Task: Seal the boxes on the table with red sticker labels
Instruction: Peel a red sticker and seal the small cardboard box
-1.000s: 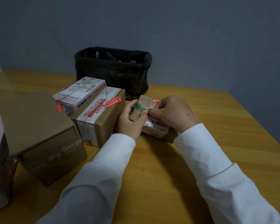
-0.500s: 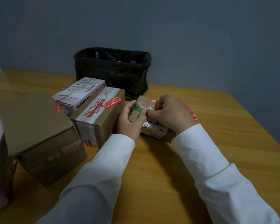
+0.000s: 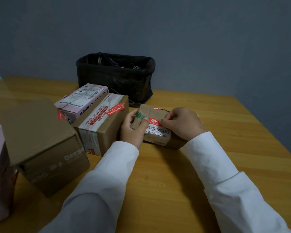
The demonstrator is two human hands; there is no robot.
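We record a small brown cardboard box point(image 3: 155, 125) lying on the wooden table point(image 3: 225, 148), just in front of the black bag-lined bin point(image 3: 115, 76), which we take as our reference. The left hand point(image 3: 133, 130) grips the box's left end, thumb laid across its top beside a green marking. The right hand point(image 3: 181, 124) rests on the box's right side, thumb and forefinger pinching a red sticker label point(image 3: 154, 121) that sits on the top face above a white barcode label point(image 3: 157, 131). A second red sticker point(image 3: 156, 108) shows at the box's far edge, nearer the bin. Left of the bin's front stand a taped brown box point(image 3: 101, 125) bearing a red sticker label point(image 3: 116, 109) and a pink box point(image 3: 81, 100) touching it. Farther left sits a larger brown box point(image 3: 44, 148).
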